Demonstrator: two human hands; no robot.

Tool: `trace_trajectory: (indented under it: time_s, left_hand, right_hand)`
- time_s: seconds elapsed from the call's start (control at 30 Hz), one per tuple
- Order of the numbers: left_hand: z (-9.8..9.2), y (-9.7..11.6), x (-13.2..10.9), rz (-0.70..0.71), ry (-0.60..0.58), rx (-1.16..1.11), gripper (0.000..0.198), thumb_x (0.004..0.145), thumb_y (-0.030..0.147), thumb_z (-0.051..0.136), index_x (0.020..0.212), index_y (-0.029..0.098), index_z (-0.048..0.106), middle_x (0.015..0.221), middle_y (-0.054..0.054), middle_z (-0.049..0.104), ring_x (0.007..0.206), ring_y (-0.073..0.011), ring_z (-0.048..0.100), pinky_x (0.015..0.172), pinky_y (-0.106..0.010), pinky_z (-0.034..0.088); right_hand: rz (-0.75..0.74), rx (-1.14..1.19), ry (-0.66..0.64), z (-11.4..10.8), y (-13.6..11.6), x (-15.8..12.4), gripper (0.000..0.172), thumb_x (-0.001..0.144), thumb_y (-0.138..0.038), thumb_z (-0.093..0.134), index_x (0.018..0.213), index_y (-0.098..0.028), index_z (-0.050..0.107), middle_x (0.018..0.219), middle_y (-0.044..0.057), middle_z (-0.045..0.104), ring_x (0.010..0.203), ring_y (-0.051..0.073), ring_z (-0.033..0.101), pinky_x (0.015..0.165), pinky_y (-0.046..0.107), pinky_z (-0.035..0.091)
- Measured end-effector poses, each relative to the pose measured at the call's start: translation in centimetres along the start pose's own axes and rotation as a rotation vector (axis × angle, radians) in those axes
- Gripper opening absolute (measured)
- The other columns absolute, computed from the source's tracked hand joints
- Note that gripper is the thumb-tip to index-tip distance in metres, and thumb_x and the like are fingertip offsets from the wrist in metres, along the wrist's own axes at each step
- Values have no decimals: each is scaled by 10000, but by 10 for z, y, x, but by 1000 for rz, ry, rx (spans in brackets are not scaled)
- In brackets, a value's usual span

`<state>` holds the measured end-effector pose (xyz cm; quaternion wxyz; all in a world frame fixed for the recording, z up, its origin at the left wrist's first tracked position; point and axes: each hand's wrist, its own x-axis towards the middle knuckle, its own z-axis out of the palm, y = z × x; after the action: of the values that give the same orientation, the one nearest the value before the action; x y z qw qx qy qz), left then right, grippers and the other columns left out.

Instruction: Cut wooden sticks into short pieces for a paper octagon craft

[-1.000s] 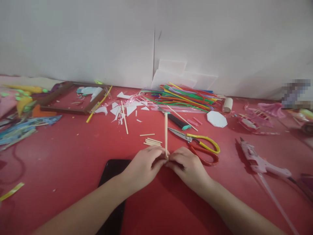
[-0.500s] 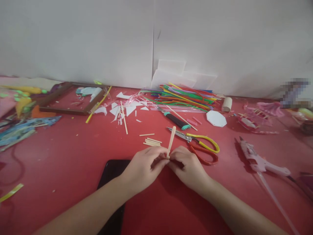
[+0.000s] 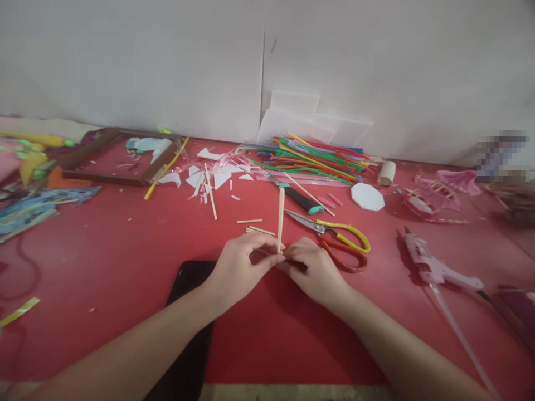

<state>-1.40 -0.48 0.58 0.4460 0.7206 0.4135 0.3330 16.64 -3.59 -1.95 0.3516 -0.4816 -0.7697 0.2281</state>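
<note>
A pale wooden stick [image 3: 280, 217] stands nearly upright between my hands, with its lower end hidden among the fingertips. My left hand [image 3: 241, 267] pinches that end between thumb and fingers. From the other side, my right hand [image 3: 314, 271] brings its closed fingertips to the same spot, so both hands grip the stick's base. Just beyond my left hand lie several short cut sticks [image 3: 261, 230], partly covered by it. Scissors [image 3: 330, 228] with one yellow and one red handle rest spread beside my right hand.
A black phone-like slab [image 3: 188, 284] lies under my left forearm. Behind are a utility knife [image 3: 301, 199], colourful pipe cleaners [image 3: 317, 159], white scraps [image 3: 222, 177] and a brown frame [image 3: 69, 172]. To the right are a white octagon [image 3: 368, 196] and a pink glue gun [image 3: 438, 273].
The stick has gone from leaning right to almost upright. Both hands appear slightly higher and further left, while the whole view has also shifted a little. The grip stays closed.
</note>
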Motion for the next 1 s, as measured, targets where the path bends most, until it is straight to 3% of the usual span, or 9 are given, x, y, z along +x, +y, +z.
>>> trace_trajectory:
  time_s: [0.1,0.27,0.53,0.7,1.0]
  left_hand:
    - [0,0,1,18,-8,17,50,833,213,636,826,204,684,885,-32,699,840,-170,665,722,-254,541]
    - [0,-3,2,-13,-18,-33,66,836,258,643,853,200,670,916,-38,689,841,-168,673,723,-247,553]
    - [-2,-2,1,8,-16,43,33,811,217,683,800,211,652,825,-2,696,747,-144,652,657,-227,509]
    - [-3,-3,-1,95,-25,129,51,801,206,709,784,219,662,804,22,699,763,-135,644,691,-225,482]
    - [-2,-4,0,119,-59,162,45,811,246,713,798,209,692,803,11,701,763,-142,635,703,-243,464]
  right_hand:
    - [12,-43,-68,-4,1,0,82,833,-147,645,839,-213,695,817,27,710,791,165,604,763,326,492]
    - [28,-40,-101,-10,3,-3,154,831,-102,619,885,-220,700,903,34,701,855,165,617,807,324,497]
    - [-6,-52,-43,-5,3,-2,168,843,-105,596,864,-226,711,873,33,706,837,166,628,779,314,514]
    - [-60,-33,-25,-5,3,-2,149,847,-127,601,862,-221,716,831,33,703,799,163,634,751,310,519]
    - [-46,6,-15,-5,1,-1,152,803,-86,585,789,-204,680,787,28,679,762,155,601,707,290,497]
